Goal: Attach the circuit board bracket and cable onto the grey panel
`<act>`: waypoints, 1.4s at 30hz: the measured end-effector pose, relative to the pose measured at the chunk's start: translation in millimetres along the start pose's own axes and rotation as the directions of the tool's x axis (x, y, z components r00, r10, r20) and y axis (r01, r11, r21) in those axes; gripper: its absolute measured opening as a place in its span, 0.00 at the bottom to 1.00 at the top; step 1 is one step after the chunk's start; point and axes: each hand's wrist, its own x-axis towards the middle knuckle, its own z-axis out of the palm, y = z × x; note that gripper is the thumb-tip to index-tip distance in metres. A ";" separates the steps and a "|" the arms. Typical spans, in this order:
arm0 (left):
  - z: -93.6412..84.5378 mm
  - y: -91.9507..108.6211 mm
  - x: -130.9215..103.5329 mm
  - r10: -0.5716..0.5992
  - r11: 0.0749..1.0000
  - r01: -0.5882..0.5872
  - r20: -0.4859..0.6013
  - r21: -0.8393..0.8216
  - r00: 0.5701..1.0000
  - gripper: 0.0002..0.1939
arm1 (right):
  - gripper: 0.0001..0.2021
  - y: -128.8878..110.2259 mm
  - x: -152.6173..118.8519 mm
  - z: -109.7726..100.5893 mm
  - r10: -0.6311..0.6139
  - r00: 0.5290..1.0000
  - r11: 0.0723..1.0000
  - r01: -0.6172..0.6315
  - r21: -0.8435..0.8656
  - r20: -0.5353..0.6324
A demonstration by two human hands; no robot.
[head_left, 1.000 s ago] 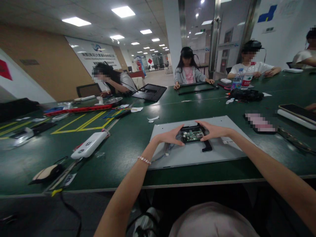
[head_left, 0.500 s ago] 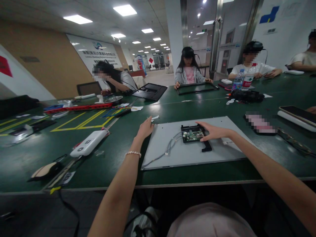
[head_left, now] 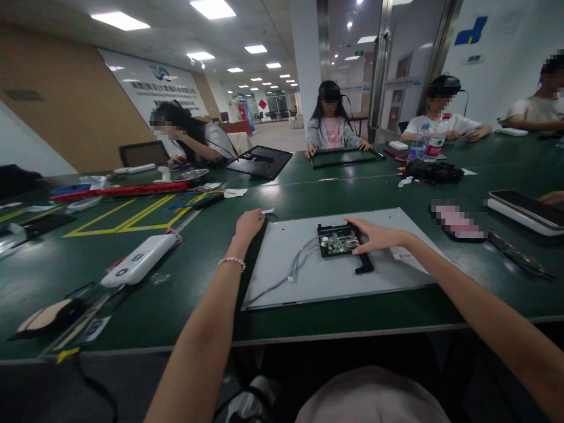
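A grey display panel (head_left: 282, 252) lies flat in front of me, with a black plastic bracket (head_left: 365, 263) on its back. Set in the bracket is a green circuit board (head_left: 339, 242), from which a thin grey cable (head_left: 294, 267) runs to the panel's near-left corner. My right hand (head_left: 374, 236) spans the bracket's right end, fingers at the far edge and thumb at the near edge. Just beyond the panel's far-left corner, my left hand (head_left: 250, 225) is closed, with a small white strip (head_left: 268, 211) at its fingertips.
On the green table (head_left: 198, 276) to my left are a white power bank (head_left: 138, 258) and a computer mouse (head_left: 48, 317). A phone (head_left: 458, 220) lies right of the panel. Across the table, a person holds a black frame (head_left: 348, 164); bottles (head_left: 434, 144) stand farther right.
My left hand has moved slightly away from me, off the panel's edge, and closed at the white strip. My right hand keeps its place on the bracket. The view has shifted slightly right.
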 end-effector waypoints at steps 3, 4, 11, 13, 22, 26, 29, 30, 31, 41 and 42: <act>-1.5 2.8 6.1 -0.007 0.997 0.006 0.001 0.077 1.000 0.18 | 0.52 -2.2 1.4 -1.1 0.001 1.000 1.000 -0.001 -0.007 0.014; -1.3 4.0 7.3 -0.003 0.996 0.003 -0.005 0.094 1.000 0.18 | 0.52 -2.7 1.6 -1.6 0.007 1.000 1.000 -0.006 -0.009 0.016; -6.3 15.4 2.8 0.010 0.988 -0.008 -0.010 0.155 1.000 0.21 | 0.53 -4.5 0.0 -3.4 0.029 0.999 1.000 -0.029 0.003 0.042; -10.0 18.9 -0.6 0.003 0.989 -0.002 -0.005 0.147 1.000 0.21 | 0.53 -4.7 -0.7 -3.5 0.035 0.998 0.999 -0.035 0.001 0.047; -41.3 40.7 -12.5 0.008 0.992 -0.037 -0.225 -0.124 0.974 0.20 | 0.52 -0.4 0.4 -2.3 0.006 1.000 1.000 -0.006 -0.004 0.029; -63.4 84.1 -24.1 0.158 0.927 -0.241 -0.283 -0.286 0.946 0.18 | 0.50 -1.4 -0.6 -3.2 -0.008 1.000 1.000 0.007 -0.028 -0.008; -66.8 129.5 -44.6 0.314 0.821 -0.409 -0.284 -0.398 0.906 0.16 | 0.44 -8.2 1.0 -3.4 -0.036 0.990 0.998 0.028 -0.063 -0.136; -64.6 144.2 -52.7 0.350 0.786 -0.438 -0.270 -0.437 0.897 0.16 | 0.41 -11.0 2.4 -2.8 -0.051 0.980 0.997 0.038 -0.071 -0.194; -61.2 157.5 -60.7 0.383 0.748 -0.460 -0.254 -0.479 0.888 0.16 | 0.38 -13.7 4.3 -1.8 -0.067 0.965 0.996 0.050 -0.073 -0.255; -44.4 183.0 -92.4 0.334 0.495 -0.414 -0.273 -0.764 0.902 0.15 | 0.15 -35.4 32.2 11.3 -0.152 0.811 0.988 0.146 -0.055 -0.565; -45.6 180.3 -92.6 0.315 0.468 -0.413 -0.289 -0.781 0.904 0.15 | 0.13 -37.8 34.4 11.2 -0.151 0.808 0.987 0.153 -0.044 -0.570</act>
